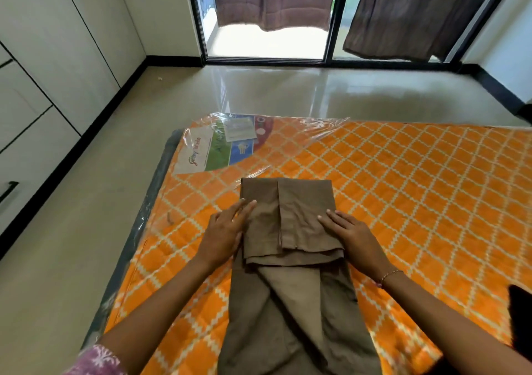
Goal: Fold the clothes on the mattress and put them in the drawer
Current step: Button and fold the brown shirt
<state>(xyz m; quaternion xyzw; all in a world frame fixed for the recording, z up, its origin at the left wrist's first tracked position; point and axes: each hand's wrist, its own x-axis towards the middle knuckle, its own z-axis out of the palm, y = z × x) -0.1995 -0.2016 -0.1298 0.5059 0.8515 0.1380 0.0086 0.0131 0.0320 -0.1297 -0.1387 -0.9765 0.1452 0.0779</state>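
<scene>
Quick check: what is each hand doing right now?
Left hand: open, fingers straight, pressing flat on the brown trousers.
Right hand: open, fingers straight, pressing on the trousers too.

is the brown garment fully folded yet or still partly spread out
Partly folded. The brown cloth garment has its far end doubled back, with both flat hands on that fold, while its near part lies unfolded on the orange patterned mattress.

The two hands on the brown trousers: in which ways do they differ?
The left hand lies on the left edge of the brown trousers, partly over the orange mattress; the right hand lies on the right edge. The right wrist wears a thin bracelet; the left wrist is bare. Both rest flat with straight fingers, pressing the folded part.
</scene>
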